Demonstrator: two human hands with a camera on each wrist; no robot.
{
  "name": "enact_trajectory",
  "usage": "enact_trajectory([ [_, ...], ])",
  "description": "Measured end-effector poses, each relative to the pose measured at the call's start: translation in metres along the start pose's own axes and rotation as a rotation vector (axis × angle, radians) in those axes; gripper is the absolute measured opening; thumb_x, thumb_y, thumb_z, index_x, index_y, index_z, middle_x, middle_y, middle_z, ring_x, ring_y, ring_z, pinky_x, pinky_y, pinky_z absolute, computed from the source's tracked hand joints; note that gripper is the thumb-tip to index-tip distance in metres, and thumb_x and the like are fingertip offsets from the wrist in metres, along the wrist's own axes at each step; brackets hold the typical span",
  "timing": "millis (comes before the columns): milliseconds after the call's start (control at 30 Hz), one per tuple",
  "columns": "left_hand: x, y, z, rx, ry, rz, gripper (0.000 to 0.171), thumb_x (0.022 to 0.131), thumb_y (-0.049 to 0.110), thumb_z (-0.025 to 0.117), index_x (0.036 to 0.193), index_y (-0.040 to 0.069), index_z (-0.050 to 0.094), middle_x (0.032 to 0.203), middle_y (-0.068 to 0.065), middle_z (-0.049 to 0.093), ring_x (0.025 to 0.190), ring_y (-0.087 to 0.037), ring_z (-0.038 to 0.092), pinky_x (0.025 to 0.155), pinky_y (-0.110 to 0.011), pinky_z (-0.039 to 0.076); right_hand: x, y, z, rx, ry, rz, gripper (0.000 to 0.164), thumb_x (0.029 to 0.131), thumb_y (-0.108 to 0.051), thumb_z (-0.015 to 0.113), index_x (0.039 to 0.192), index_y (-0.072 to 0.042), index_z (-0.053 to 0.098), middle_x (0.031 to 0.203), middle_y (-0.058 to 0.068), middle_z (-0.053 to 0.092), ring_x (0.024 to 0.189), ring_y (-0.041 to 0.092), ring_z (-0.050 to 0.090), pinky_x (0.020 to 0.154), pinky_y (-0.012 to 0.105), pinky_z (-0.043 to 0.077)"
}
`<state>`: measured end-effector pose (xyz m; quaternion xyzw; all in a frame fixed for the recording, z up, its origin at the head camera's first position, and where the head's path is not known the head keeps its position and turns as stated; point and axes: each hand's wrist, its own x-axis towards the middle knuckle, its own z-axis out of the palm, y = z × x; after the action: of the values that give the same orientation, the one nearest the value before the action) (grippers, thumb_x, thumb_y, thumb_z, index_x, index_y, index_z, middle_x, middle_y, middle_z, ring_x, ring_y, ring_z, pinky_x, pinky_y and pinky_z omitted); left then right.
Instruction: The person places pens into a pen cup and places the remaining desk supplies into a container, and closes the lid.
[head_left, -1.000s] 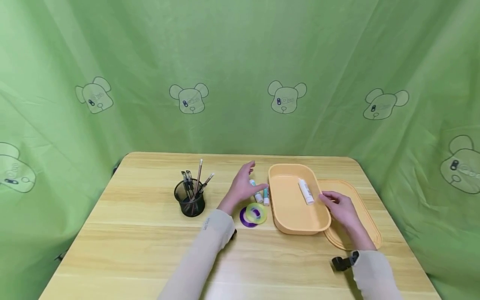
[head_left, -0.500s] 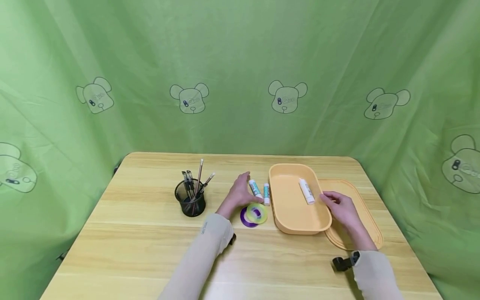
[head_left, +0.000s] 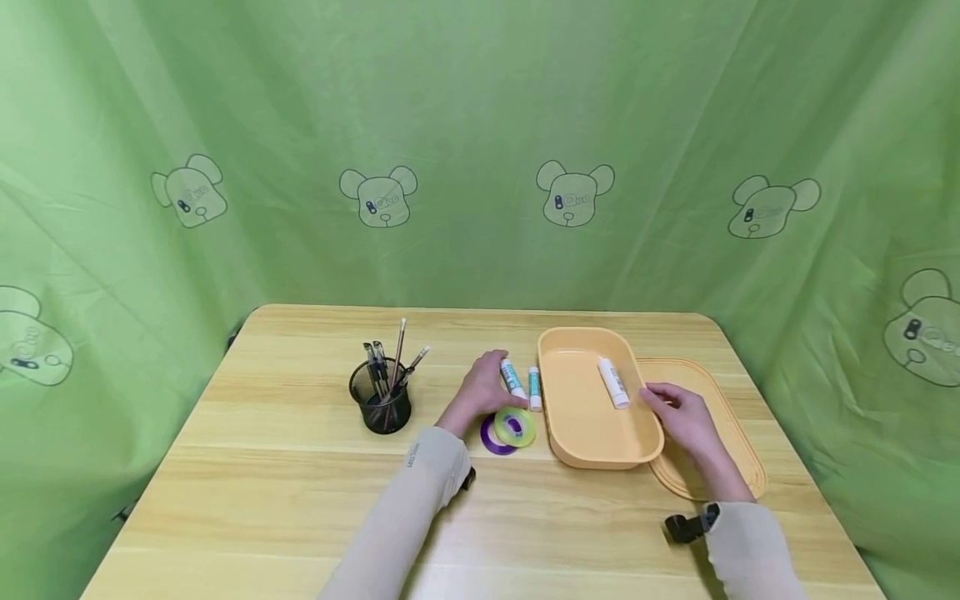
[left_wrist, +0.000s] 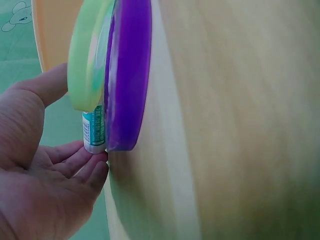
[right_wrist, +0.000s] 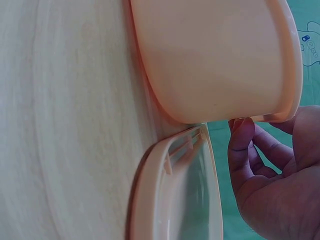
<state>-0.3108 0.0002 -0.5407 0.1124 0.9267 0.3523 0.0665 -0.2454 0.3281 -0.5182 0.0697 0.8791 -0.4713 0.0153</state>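
My left hand (head_left: 483, 385) curls round a white-and-teal glue stick (head_left: 513, 377) lying on the table, thumb by its near end and fingers along its left side. In the left wrist view, the fingertips touch the base of that glue stick (left_wrist: 94, 131), partly hidden behind the tape rolls. A second glue stick (head_left: 535, 388) lies just right of it, beside the orange box (head_left: 592, 457). With thumb and fingers, my right hand (head_left: 678, 414) pinches the box's right rim. Inside the box rests a white tube-shaped stick (head_left: 613, 383).
A yellow-green tape roll (head_left: 504, 438) overlaps a purple tape roll (head_left: 487, 442) just in front of the left hand. The orange lid (head_left: 720, 425) lies partly under the box's right side. A black mesh pen cup (head_left: 384, 414) with pens and pencils stands to the left.
My left hand has lowered and closed in around the left glue stick, which has shifted slightly right. My right hand keeps its hold on the box rim.
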Motion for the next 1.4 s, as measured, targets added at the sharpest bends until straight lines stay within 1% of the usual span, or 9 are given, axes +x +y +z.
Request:
enact_trajectory([
  [200, 0.0, 0.001, -0.001, -0.005, 0.004, -0.001, 0.105, 0.061, 0.039, 0.09, 0.146, 0.01, 0.035, 0.14, -0.01, 0.047, 0.128, -0.027, 0.046, 0.11, -0.039, 0.037, 0.0, 0.001, -0.001, -0.002, -0.001, -0.004, 0.063, 0.095, -0.048, 0.052, 0.132, 0.002, 0.053, 0.122, 0.021, 0.056, 0.094, 0.013, 0.057, 0.07, 0.017, 0.053],
  [400, 0.0, 0.0, -0.004, -0.068, 0.024, -0.009, 0.104, 0.059, 0.035, 0.091, 0.145, 0.013, 0.037, 0.14, -0.01, 0.047, 0.124, -0.027, 0.048, 0.109, -0.041, 0.038, 0.0, 0.001, -0.001, 0.0, 0.006, -0.006, 0.061, 0.095, -0.047, 0.052, 0.132, 0.002, 0.053, 0.12, 0.021, 0.056, 0.091, 0.01, 0.056, 0.069, 0.017, 0.053],
  [533, -0.001, 0.0, -0.008, -0.107, 0.048, -0.011, 0.102, 0.059, 0.033, 0.091, 0.144, 0.014, 0.038, 0.141, -0.009, 0.046, 0.126, -0.027, 0.047, 0.11, -0.042, 0.036, 0.0, 0.0, 0.0, 0.007, 0.009, -0.002, 0.06, 0.096, -0.045, 0.053, 0.132, 0.003, 0.053, 0.119, 0.02, 0.056, 0.09, 0.008, 0.055, 0.07, 0.017, 0.052],
  [733, -0.001, 0.0, -0.013, -0.162, 0.095, 0.031, 0.101, 0.06, 0.034, 0.091, 0.144, 0.014, 0.038, 0.143, -0.008, 0.045, 0.131, -0.027, 0.043, 0.111, -0.042, 0.034, -0.001, -0.003, 0.0, 0.019, 0.007, 0.008, 0.06, 0.096, -0.045, 0.053, 0.132, 0.003, 0.053, 0.12, 0.02, 0.056, 0.09, 0.007, 0.054, 0.07, 0.017, 0.053],
  [967, 0.001, 0.004, -0.016, -0.236, 0.159, 0.072, 0.102, 0.059, 0.037, 0.091, 0.145, 0.015, 0.039, 0.141, -0.005, 0.048, 0.129, -0.025, 0.045, 0.109, -0.042, 0.036, -0.001, -0.003, -0.001, 0.008, 0.008, 0.009, 0.06, 0.096, -0.046, 0.053, 0.132, 0.003, 0.053, 0.121, 0.02, 0.056, 0.09, 0.006, 0.054, 0.07, 0.016, 0.052],
  [1067, 0.001, 0.006, -0.018, -0.26, 0.165, 0.075, 0.102, 0.059, 0.038, 0.091, 0.145, 0.018, 0.039, 0.141, -0.004, 0.048, 0.129, -0.025, 0.045, 0.109, -0.043, 0.037, -0.001, -0.003, -0.001, 0.007, 0.008, 0.007, 0.06, 0.096, -0.046, 0.053, 0.132, 0.002, 0.053, 0.121, 0.02, 0.056, 0.09, 0.006, 0.053, 0.07, 0.015, 0.052],
  [1267, 0.001, 0.01, -0.02, -0.324, 0.166, 0.095, 0.102, 0.058, 0.039, 0.091, 0.144, 0.017, 0.04, 0.138, -0.004, 0.05, 0.128, -0.03, 0.047, 0.106, -0.045, 0.04, 0.0, -0.001, -0.001, -0.006, 0.02, -0.009, 0.058, 0.096, -0.045, 0.053, 0.13, 0.002, 0.055, 0.118, 0.02, 0.057, 0.089, 0.007, 0.053, 0.069, 0.016, 0.052],
  [1400, 0.001, 0.014, -0.02, -0.338, 0.17, 0.105, 0.101, 0.058, 0.042, 0.091, 0.143, 0.02, 0.041, 0.138, -0.002, 0.05, 0.127, -0.029, 0.048, 0.104, -0.043, 0.043, 0.0, 0.0, 0.0, -0.014, 0.025, -0.014, 0.057, 0.095, -0.045, 0.054, 0.13, 0.002, 0.056, 0.119, 0.02, 0.057, 0.088, 0.006, 0.053, 0.069, 0.016, 0.051],
])
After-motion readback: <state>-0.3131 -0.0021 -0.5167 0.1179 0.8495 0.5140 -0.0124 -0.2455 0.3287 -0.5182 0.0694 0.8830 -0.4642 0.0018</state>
